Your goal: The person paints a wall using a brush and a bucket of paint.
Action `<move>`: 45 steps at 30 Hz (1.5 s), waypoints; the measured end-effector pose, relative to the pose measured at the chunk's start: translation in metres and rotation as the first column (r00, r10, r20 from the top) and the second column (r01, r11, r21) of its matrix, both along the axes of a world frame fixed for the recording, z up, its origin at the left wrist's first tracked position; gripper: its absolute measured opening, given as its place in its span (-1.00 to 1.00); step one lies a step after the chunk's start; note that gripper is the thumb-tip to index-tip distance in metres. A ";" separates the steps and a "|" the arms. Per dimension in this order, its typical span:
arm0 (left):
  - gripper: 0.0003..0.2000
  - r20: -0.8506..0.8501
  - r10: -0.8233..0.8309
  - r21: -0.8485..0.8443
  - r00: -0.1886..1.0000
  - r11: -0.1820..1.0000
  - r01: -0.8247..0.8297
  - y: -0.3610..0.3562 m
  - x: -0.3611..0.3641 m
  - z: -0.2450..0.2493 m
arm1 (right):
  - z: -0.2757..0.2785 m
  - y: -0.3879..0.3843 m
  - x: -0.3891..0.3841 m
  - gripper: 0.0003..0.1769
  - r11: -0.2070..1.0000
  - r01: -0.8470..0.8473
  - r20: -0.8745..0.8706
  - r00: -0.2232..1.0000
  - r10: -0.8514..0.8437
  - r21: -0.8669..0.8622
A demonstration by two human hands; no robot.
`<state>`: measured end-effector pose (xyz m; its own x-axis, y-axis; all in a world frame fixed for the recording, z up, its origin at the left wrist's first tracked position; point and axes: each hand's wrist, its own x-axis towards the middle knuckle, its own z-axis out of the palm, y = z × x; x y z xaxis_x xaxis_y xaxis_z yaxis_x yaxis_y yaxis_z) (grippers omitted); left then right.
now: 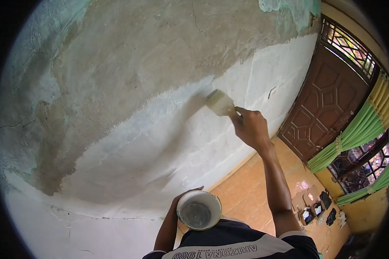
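My right hand (252,128) is closed round the handle of a wide flat paintbrush (221,103). The bristle end is right at the wall (177,125), on the white coat just below its ragged border with bare grey plaster (142,60). Low in front of my chest, my left hand (177,200) grips a white paint bucket (215,202) from its left side, fingers showing behind the rim. Greyish-white paint (196,215) lies in the bottom of the bucket. The palm is hidden by the bucket.
A brown panelled door (322,97) stands at the right, with green curtains (361,129) and a grilled window beside it. Cardboard boxes (307,200) and dark items lie on the orange tile floor (242,190). A wall switch or socket (272,92) sits in the painted area.
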<state>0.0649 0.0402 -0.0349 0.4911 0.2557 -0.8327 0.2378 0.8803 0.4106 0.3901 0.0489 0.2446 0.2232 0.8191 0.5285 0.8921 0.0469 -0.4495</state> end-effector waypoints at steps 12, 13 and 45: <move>-0.51 0.049 0.124 0.259 0.991 0.957 -0.132 -0.021 0.000 0.040 | -0.008 0.012 -0.024 -0.73 0.949 0.003 -0.439 0.887 0.144 0.316; -0.51 0.029 0.103 0.172 0.994 0.979 -0.106 -0.015 -0.002 0.027 | -0.005 0.013 -0.031 -0.76 0.955 0.044 -0.498 0.860 0.113 0.294; -0.52 0.054 0.116 0.143 0.992 0.982 -0.122 -0.009 -0.002 0.059 | -0.024 0.048 -0.048 -0.71 0.919 0.118 -0.391 0.919 0.042 0.376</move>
<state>0.0632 0.0308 0.0239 0.4865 0.4312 -0.7599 0.1132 0.8313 0.5442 0.3418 0.0974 0.2210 0.4998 0.5550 0.6649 0.6571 0.2571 -0.7086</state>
